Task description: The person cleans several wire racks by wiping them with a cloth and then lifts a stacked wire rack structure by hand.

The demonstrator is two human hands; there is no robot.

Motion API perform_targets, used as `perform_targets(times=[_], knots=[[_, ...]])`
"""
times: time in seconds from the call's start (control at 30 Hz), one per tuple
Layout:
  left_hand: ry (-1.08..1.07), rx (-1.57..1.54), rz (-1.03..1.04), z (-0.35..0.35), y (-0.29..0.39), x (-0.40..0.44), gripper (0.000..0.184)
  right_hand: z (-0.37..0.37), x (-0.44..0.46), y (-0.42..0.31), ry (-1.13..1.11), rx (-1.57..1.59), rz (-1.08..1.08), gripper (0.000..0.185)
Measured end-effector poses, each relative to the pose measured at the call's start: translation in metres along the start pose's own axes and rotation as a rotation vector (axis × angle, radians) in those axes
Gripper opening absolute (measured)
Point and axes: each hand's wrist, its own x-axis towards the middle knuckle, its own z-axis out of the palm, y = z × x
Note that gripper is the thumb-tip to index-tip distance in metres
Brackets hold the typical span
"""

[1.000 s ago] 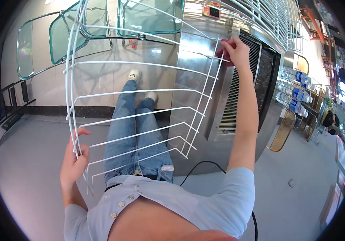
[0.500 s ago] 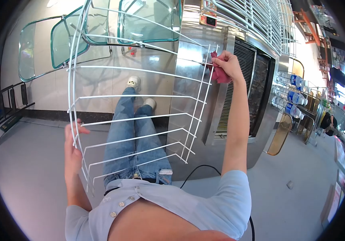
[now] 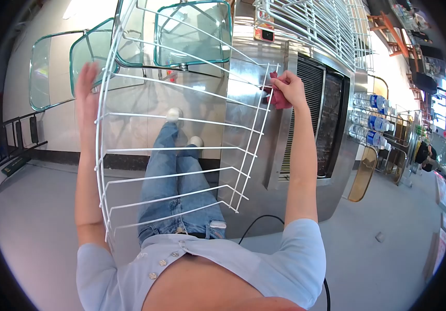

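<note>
R hand (image 3: 291, 88) pinching red cloth (image 3: 276, 99) at wire rack (image 3: 171, 149); L hand (image 3: 87, 93) uncurled alongside — rack contact unclear

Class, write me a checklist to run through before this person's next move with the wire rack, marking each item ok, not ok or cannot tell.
1. Right hand holds the red cloth: ok, gathered in the fingers.
2. Red cloth at the wire rack: ok, beside its right edge.
3. Left hand grips the rack: not ok, raised near the opposite edge, fingers open and blurred.
4. Rack firmly supported: cannot tell, whatever bears its weight is unclear.
5. Black cable clear of the shoes: ok, they are apart.
</note>
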Motion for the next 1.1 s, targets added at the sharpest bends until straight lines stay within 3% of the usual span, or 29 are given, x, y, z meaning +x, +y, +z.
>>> perform_targets(times=[0.07,0.1,0.17,0.23,0.3,0.37,0.43,0.53,0.83,0.9,0.93,0.97,1.1], knots=[[-0.205,-0.145,-0.129,0.018,0.027,0.016,0.082,0.002,0.006,0.012,0.004,-0.017,-0.018,0.021],[-0.205,-0.142,-0.127,0.016,0.033,0.023,0.082,0.002,0.005,0.011,0.007,-0.033,-0.026,0.021],[-0.485,0.137,-0.066,0.012,0.043,0.037,0.07,-0.001,0.002,0.01,0.019,-0.028,-0.012,0.022],[-0.506,0.155,-0.012,0.017,0.048,0.037,0.069,0.002,-0.001,0.001,0.031,-0.025,0.017,0.023],[-0.492,0.273,0.299,0.022,0.048,0.038,0.063,0.001,-0.003,-0.003,0.044,-0.068,0.009,0.023],[-0.471,0.149,0.278,0.021,0.037,0.038,0.055,0.005,-0.001,-0.002,0.097,-0.126,0.013,0.025],[-0.597,-0.053,0.188,0.013,0.031,0.039,0.046,0.011,-0.003,-0.007,0.104,-0.088,0.062,0.026],[-0.584,-0.06,0.204,0.018,0.033,0.03,0.043,0.022,0.003,-0.002,0.334,-0.164,0.023,0.029],[-0.506,0.02,0.234,0.011,0.034,0.022,0.054,0.046,0.022,-0.013,0.575,-0.08,-0.02,0.031],[-0.551,0.04,0.239,0.005,0.032,0.021,0.053,0.055,0.021,-0.021,0.704,-0.289,0.025,0.032],[-0.518,0.037,0.216,0.006,0.033,0.018,0.053,0.056,0.025,-0.021,0.814,-0.147,0.14,0.03],[-0.485,0.036,0.197,0.007,0.034,0.015,0.052,0.056,0.033,-0.006,0.835,-0.213,0.252,0.029],[-0.375,-0.022,0.165,0.002,0.028,0.007,0.044,0.058,0.03,-0.021,0.76,-0.261,0.153,0.029]])
